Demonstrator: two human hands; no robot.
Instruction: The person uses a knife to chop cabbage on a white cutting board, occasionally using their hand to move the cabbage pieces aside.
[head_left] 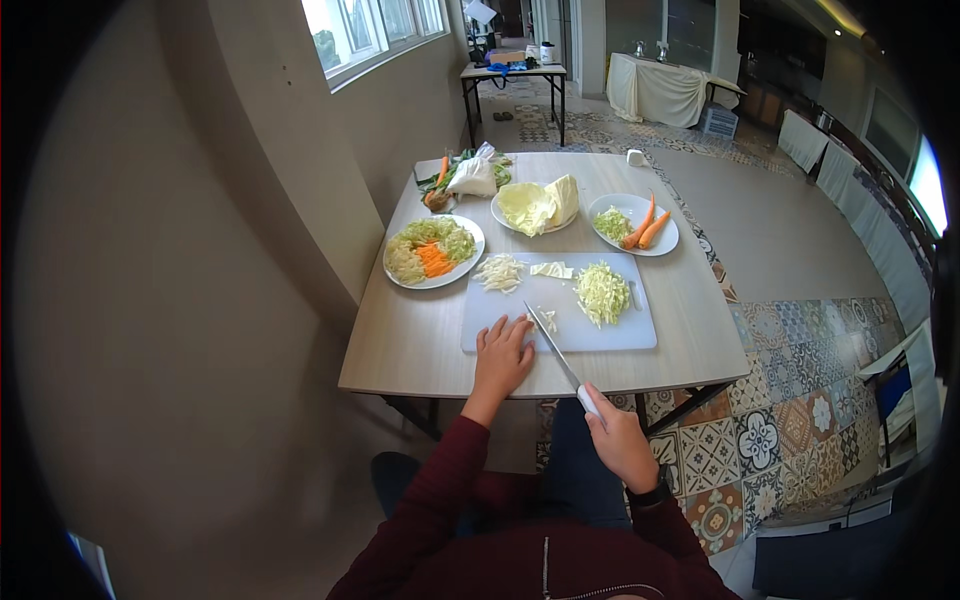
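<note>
My right hand (622,438) grips the white handle of a kitchen knife (556,349), its blade slanting up and left over the white cutting board (610,339). Left of the blade, my left hand (505,355) rests on the board's front part with fingers apart. Small pale cabbage bits (547,320) lie beside the blade and near my left fingertips. Farther back on the board are a pile of pale strips (499,272), a flat piece of cabbage (551,270) and a larger heap of shredded green cabbage (602,295).
Behind the board stand a plate of shredded vegetables (433,252), a plate with cabbage leaves (537,205) and a plate with carrots (648,228) and shreds. A white plastic bag (474,177) lies among vegetables at the far left. A wall (290,200) runs along the left.
</note>
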